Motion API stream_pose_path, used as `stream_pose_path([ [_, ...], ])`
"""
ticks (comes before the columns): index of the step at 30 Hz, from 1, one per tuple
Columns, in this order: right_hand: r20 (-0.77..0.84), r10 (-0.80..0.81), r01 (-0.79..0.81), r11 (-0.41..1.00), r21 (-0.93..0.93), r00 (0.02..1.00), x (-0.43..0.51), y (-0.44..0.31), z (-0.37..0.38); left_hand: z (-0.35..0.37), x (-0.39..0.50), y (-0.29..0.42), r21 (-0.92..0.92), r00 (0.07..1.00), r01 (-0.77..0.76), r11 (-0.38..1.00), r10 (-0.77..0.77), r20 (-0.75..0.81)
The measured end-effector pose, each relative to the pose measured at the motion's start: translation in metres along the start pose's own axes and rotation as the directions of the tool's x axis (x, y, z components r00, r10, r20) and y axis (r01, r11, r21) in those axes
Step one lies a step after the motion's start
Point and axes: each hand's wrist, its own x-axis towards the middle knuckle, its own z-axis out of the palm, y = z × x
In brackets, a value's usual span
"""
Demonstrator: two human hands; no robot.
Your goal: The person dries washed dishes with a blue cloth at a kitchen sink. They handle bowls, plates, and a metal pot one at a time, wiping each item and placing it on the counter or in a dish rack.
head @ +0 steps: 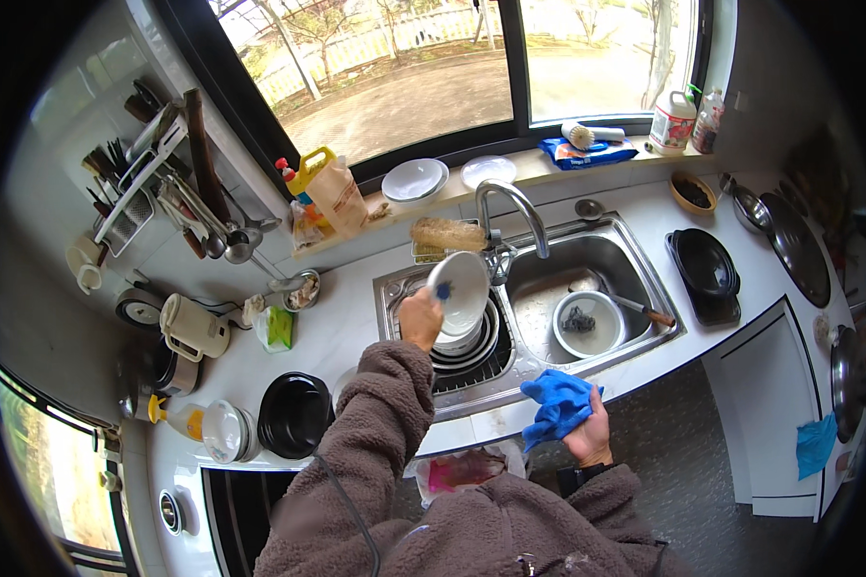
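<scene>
My left hand [420, 319] grips the rim of a white bowl [468, 292] with a blue motif, slightly blurred. I hold it tilted over a stack of bowls [468, 355] on a black rack [444, 380] in the left sink basin. A crumpled blue cloth [557, 410] is in my right hand [590, 430], just off the counter's front edge. In the right basin [530, 288] sits a white basin [558, 339] of cloudy water with a dark scouring pad [579, 319]. A wooden-handled utensil [639, 310] leans beside it, its handle end over the sink rim.
The faucet [538, 227] arches between the basins, near a loofah [447, 234]. A black pot [296, 415] and stacked plates [225, 433] stand left on the counter. Black dishes [703, 263] lie right. Plates [413, 180] and bottles [672, 121] line the sill. A plastic bag [469, 469] hangs below.
</scene>
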Motion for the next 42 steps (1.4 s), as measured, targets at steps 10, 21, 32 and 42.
stream_pose_path([
  [10, 0.204, -0.074, 0.105, 0.984, -0.147, 0.976, 0.006, 0.01, 0.032, -0.031, 0.007, 0.029, -0.017, 0.931, -0.363, 0.932, 0.362, -0.047],
  [21, 0.338, 0.28, 0.376, -0.093, -0.922, 0.898, 0.087, 0.125, 0.097, -0.074, -0.109, 0.006, -0.442, 0.934, 0.284, 0.851, -0.35, -0.074],
  [32, 0.689, 0.373, 0.568, -0.82, -0.068, 0.622, 0.092, 0.1, 0.125, -0.127, -0.148, -0.045, -0.513, 0.9, 0.435, 0.74, -0.345, 0.266],
  [42, 0.549, 0.37, 0.613, -0.075, -0.787, 0.75, 0.061, 0.147, 0.19, -0.131, -0.157, -0.052, -0.632, 0.8, 0.598, 0.493, -0.32, 0.508],
])
